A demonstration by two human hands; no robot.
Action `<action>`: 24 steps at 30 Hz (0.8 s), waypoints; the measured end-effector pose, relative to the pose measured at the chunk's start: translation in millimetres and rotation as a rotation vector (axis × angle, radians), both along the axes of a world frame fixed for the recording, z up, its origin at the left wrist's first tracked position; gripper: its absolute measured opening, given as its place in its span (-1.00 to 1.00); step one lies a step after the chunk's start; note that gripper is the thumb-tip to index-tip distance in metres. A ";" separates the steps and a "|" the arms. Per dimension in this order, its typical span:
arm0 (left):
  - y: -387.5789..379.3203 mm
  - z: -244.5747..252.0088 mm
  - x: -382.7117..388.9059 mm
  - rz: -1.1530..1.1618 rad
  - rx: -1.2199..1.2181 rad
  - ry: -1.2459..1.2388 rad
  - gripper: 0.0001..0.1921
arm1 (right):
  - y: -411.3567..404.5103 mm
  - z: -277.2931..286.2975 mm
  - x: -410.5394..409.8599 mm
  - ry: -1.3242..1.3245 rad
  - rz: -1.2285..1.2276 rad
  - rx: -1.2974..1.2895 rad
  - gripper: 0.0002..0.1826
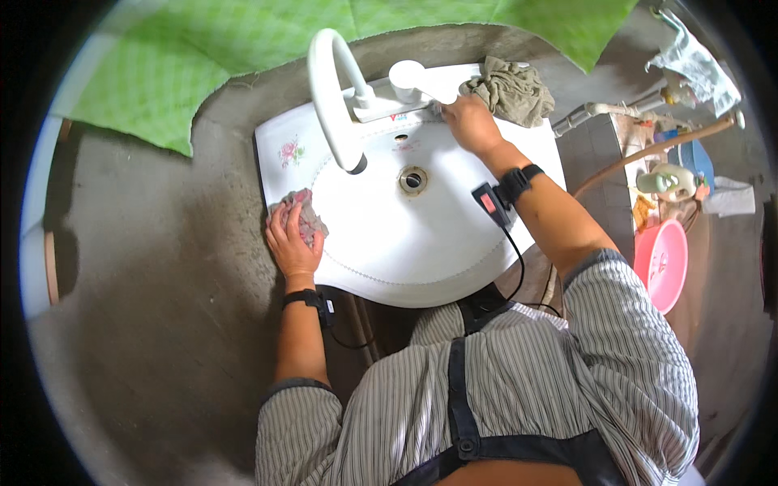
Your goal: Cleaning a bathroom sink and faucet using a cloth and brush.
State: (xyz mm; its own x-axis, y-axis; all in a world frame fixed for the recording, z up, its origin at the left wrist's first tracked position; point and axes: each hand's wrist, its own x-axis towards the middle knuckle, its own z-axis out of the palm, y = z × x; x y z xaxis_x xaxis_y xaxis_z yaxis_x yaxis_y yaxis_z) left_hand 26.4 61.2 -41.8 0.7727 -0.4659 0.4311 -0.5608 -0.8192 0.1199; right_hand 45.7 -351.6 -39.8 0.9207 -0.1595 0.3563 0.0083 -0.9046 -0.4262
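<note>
My left hand (293,240) presses on a crumpled pinkish-grey cloth (307,212) at the left edge of a white washbasin (371,231). Behind the bowl, my right hand (473,121) reaches to the back rim, right of the faucet handle (408,78). Its fingertips touch something small and greyish that I cannot make out. A crumpled olive-grey cloth (516,94) lies on the back right corner, just beyond that hand. The white curved faucet spout (328,103) arches over the bowl's left side, and the metal drain (413,180) is uncovered.
A green checked cloth (273,36) hangs along the wall behind the basin. To the right are pipes (608,109), a brown hose (656,149), a tiled ledge with a plastic bottle (678,182), and a pink basin (662,267). Cables run from both wrist straps.
</note>
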 end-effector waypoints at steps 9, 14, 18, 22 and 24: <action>-0.6 1.1 -4.7 -0.027 0.038 -0.074 -0.34 | 31.3 11.9 -45.7 0.362 0.002 -0.008 -0.77; -39.7 55.5 -20.2 0.255 0.331 0.315 -0.07 | 3.4 20.2 -129.8 0.243 -0.290 0.854 -0.79; -44.7 79.2 -34.5 0.027 0.096 0.036 -0.19 | 0.7 76.3 -169.9 0.211 -0.296 1.586 -0.89; -155.6 83.0 -65.8 -0.375 -0.294 0.594 -0.37 | -13.6 76.5 -192.2 0.187 -0.173 1.886 -0.84; -227.4 77.7 -95.3 -0.276 -0.783 1.197 -0.50 | -9.1 66.6 -191.9 0.217 -0.074 1.852 -0.84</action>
State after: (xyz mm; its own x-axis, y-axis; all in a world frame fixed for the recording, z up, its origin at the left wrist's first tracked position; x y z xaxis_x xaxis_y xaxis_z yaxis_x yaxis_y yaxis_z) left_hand -68.8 -166.2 35.8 0.7716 -0.6087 -0.1850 0.0677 -0.2106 0.9752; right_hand -146.1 -360.7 26.8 0.8945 -0.1942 -0.4026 -0.1871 0.6553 -0.7318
